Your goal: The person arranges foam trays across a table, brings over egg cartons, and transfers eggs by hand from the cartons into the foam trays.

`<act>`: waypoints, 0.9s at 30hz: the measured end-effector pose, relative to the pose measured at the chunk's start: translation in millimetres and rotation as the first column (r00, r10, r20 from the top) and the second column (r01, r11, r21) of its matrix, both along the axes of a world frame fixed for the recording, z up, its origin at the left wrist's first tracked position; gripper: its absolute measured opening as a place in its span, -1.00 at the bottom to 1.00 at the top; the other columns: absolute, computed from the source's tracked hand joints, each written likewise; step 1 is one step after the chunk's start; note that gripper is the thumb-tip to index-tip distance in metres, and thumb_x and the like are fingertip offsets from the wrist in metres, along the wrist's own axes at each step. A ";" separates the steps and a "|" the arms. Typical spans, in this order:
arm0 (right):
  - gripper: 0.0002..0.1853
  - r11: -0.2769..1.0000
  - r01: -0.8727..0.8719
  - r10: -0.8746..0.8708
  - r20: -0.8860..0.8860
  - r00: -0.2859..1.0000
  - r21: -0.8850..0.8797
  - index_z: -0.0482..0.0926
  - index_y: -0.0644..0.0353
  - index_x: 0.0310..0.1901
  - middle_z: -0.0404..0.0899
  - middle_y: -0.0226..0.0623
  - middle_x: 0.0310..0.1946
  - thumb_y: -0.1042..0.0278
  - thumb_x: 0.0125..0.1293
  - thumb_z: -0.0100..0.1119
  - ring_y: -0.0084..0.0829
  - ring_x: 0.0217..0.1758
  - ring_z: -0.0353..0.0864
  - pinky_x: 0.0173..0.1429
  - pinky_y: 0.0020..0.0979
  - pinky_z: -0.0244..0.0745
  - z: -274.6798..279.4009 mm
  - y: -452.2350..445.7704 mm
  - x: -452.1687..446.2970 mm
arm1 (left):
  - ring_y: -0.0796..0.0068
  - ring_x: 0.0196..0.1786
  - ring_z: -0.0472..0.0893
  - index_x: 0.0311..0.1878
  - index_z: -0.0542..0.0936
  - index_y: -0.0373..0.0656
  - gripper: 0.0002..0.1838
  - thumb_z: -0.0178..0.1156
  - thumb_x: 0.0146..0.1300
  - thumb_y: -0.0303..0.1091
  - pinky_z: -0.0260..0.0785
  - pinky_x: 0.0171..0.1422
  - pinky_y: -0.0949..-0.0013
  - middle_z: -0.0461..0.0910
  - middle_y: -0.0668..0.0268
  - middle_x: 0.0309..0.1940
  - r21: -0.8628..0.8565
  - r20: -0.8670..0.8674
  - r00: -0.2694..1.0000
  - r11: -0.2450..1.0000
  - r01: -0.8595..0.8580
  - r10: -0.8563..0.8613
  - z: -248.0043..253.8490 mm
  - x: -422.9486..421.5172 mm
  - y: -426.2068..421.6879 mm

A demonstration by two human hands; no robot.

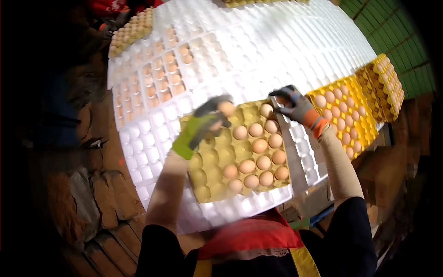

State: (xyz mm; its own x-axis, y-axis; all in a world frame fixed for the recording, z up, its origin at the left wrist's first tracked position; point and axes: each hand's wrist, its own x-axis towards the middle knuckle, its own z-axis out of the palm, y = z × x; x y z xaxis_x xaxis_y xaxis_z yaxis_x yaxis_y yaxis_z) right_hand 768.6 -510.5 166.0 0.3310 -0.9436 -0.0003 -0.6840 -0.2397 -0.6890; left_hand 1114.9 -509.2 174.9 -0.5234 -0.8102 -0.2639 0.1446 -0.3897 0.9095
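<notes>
While in olive tray, 14 eggs

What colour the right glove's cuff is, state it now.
The cuff is orange, showing best in the head view.

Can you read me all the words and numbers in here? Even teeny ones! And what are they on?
I can't read any words or numbers here.
Red part of the apron: a row of tiny dark marks, perhaps printing, too small to read.
Other person's red clothing, top left: white marks, too blurred to read.
Eggs and olive-yellow egg tray: no writing I can make out.
</notes>
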 end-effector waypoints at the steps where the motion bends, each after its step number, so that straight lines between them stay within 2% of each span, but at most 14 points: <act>1: -0.52 0.999 0.010 0.005 -0.400 0.917 0.036 0.58 -0.17 0.25 0.53 -0.21 0.15 0.17 0.27 0.35 -0.25 0.12 0.66 0.11 -0.17 0.61 23.6 5.0 21.7 | 0.46 -0.02 0.70 0.33 0.53 -0.22 -0.50 0.27 0.37 -0.27 0.56 -0.03 0.41 0.60 0.23 0.19 -0.013 0.026 0.996 0.997 0.080 -0.080 -13.6 -1.2 -8.2; 2: -0.53 0.998 -0.031 0.056 -0.480 0.875 0.061 0.59 -0.17 0.23 0.54 -0.23 0.15 0.14 0.26 0.35 -0.23 0.13 0.66 0.12 -0.15 0.61 30.4 4.8 33.9 | 0.37 0.01 0.69 0.16 0.66 -0.18 -0.58 0.39 0.26 -0.27 0.57 0.07 0.28 0.60 0.23 0.16 -0.480 0.234 0.971 0.875 0.068 0.053 -17.7 -18.0 -2.4; 3: -0.54 0.993 -0.062 0.105 -0.559 0.822 0.096 0.60 -0.17 0.20 0.54 -0.25 0.15 0.12 0.24 0.35 -0.21 0.15 0.66 0.13 -0.13 0.60 35.5 2.3 43.4 | 0.27 0.08 0.68 0.08 0.71 -0.11 -0.60 0.47 0.16 -0.28 0.55 0.14 0.21 0.61 0.20 0.06 -0.560 0.582 0.807 0.770 0.305 0.103 16.0 -27.2 6.5; 4: -0.56 0.987 -0.065 0.146 -0.628 0.764 0.150 0.61 -0.17 0.16 0.54 -0.27 0.13 0.07 0.24 0.34 -0.22 0.15 0.66 0.08 -0.17 0.60 44.8 -2.7 50.4 | 0.17 0.10 0.65 0.11 0.68 -0.05 -0.56 0.48 0.13 -0.26 0.51 0.16 0.20 0.60 0.11 0.03 -0.570 0.728 0.677 0.642 0.512 0.106 19.4 -36.8 8.0; 5: -0.56 0.986 -0.081 0.157 -0.630 0.760 0.148 0.61 -0.17 0.16 0.54 -0.27 0.13 0.07 0.24 0.34 -0.22 0.15 0.66 0.08 -0.17 0.60 44.1 -6.0 51.4 | 0.17 0.10 0.65 0.11 0.68 -0.05 -0.56 0.48 0.13 -0.26 0.51 0.16 0.20 0.60 0.11 0.03 -0.573 0.726 0.677 0.649 0.500 0.119 23.4 -47.6 11.6; 7: -0.56 0.982 -0.160 0.187 -0.669 0.719 0.103 0.61 -0.17 0.15 0.53 -0.27 0.12 0.05 0.23 0.35 -0.24 0.13 0.67 0.06 -0.20 0.60 40.1 -8.6 48.0 | 0.14 0.11 0.62 0.13 0.63 -0.12 -0.58 0.39 0.20 -0.27 0.49 0.13 0.17 0.58 0.10 0.07 -0.340 0.936 0.255 0.440 0.831 0.243 29.2 -66.3 19.8; 11: -0.45 0.975 -0.188 0.221 -0.628 0.747 0.119 0.61 -0.27 0.22 0.54 -0.27 0.11 -0.07 0.17 0.42 -0.23 0.08 0.70 0.06 -0.14 0.61 45.5 -14.9 45.1 | 0.13 0.13 0.58 0.13 0.59 -0.19 -0.61 0.27 0.27 -0.27 0.48 0.09 0.12 0.55 0.07 0.16 -0.361 0.930 0.320 0.592 0.721 0.179 -12.4 -68.5 26.7; 14: -0.51 0.961 -0.157 0.250 -0.469 0.847 0.229 0.69 -0.36 0.14 0.62 -0.29 0.04 -0.18 0.15 0.45 -0.19 0.09 0.70 0.18 -0.18 0.59 44.8 -31.7 31.2 | 0.14 0.14 0.58 0.11 0.59 -0.25 -0.67 0.15 0.36 -0.29 0.51 0.04 0.13 0.53 0.07 0.20 -0.495 0.869 0.437 0.413 0.765 0.233 -13.8 -48.3 18.4; 17: -0.40 0.968 -0.104 0.179 -0.342 0.923 0.227 0.71 0.05 0.11 0.69 -0.24 0.05 -0.16 0.13 0.51 -0.23 0.12 0.70 0.27 -0.24 0.57 36.7 -56.6 12.0 | 0.14 0.07 0.65 0.14 0.61 -0.18 -0.66 0.22 0.31 -0.35 0.53 -0.06 0.08 0.52 0.08 0.18 -0.444 0.883 0.370 0.261 0.857 0.288 -19.6 -35.5 14.0; 19: -0.45 0.888 -0.012 0.012 0.003 1.000 0.460 0.70 0.18 0.09 0.73 -0.23 -0.05 0.06 0.12 0.60 -0.31 0.04 0.73 0.23 -0.31 0.60 66.4 -73.6 35.6 | 0.14 0.13 0.62 0.18 0.59 -0.19 -0.51 0.39 0.28 -0.12 0.59 0.00 0.13 0.56 0.14 0.19 -0.663 0.711 0.690 0.456 0.594 0.135 -13.4 -16.4 3.1; 20: -0.45 0.903 -0.026 0.010 0.041 0.999 0.428 0.70 0.15 0.09 0.74 -0.22 -0.06 0.04 0.13 0.59 -0.30 0.03 0.73 0.21 -0.31 0.60 62.2 -86.1 48.1 | 0.18 0.16 0.64 0.17 0.61 -0.16 -0.38 0.58 0.08 -0.14 0.58 0.11 0.17 0.59 0.18 0.14 -0.600 0.593 0.805 0.679 0.423 0.023 6.6 -3.9 -5.1; 22: -0.45 0.966 -0.068 0.062 0.033 0.998 0.249 0.70 0.06 0.10 0.74 -0.22 -0.06 -0.07 0.16 0.54 -0.28 0.05 0.72 0.21 -0.28 0.60 38.8 -120.6 75.3 | 0.31 0.02 0.69 0.07 0.68 -0.14 -0.45 0.65 -0.01 -0.25 0.55 0.14 0.25 0.65 0.27 0.05 -0.616 0.334 0.910 0.787 0.013 0.246 -3.6 13.3 -40.8; 25: -0.43 0.997 -0.063 0.053 -0.243 0.968 -0.034 0.69 -0.10 0.13 0.70 -0.26 0.04 -0.29 0.22 0.34 -0.22 0.18 0.67 0.25 -0.20 0.56 8.9 -178.4 144.6 | 0.20 -0.07 0.68 -0.08 0.67 -0.13 -0.52 0.62 0.01 -0.11 0.53 0.04 0.20 0.65 0.24 -0.10 -0.761 0.508 0.560 0.645 -0.063 0.654 -12.2 43.2 -129.7; 27: -0.46 0.999 0.042 -0.042 -0.383 0.923 -0.009 0.67 -0.19 0.15 0.65 -0.28 0.11 -0.31 0.26 0.23 -0.21 0.22 0.63 0.28 -0.18 0.52 -14.3 -214.2 184.9 | 0.09 -0.06 0.61 -0.06 0.64 -0.10 -0.51 0.56 0.01 -0.07 0.48 0.01 0.11 0.58 0.26 -0.08 -0.807 0.569 0.356 0.588 0.064 0.742 -44.8 51.0 -179.9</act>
